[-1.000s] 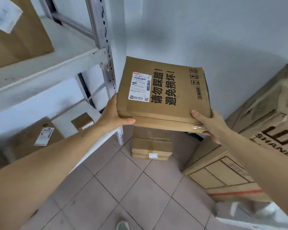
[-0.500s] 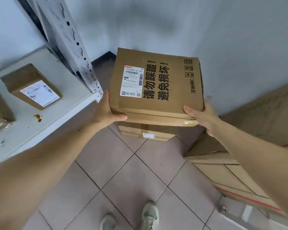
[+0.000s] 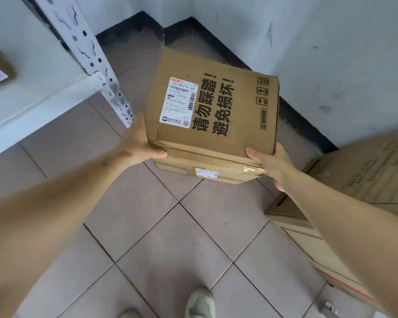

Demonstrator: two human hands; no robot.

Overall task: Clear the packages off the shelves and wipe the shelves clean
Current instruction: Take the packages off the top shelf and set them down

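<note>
Shelving of white perforated steel (image 3: 55, 88) stands at the left, and beside it the left hand (image 3: 137, 143) grips the near-left edge of a brown cardboard package with black printed characters and a white shipping label (image 3: 216, 115). The right hand (image 3: 269, 164) grips its near-right corner, thumb on top, holding the package over the beige tiled floor (image 3: 166, 244), apparently on or just above another carton. Clearing step in hand; next, judge it seated, then release.
</note>
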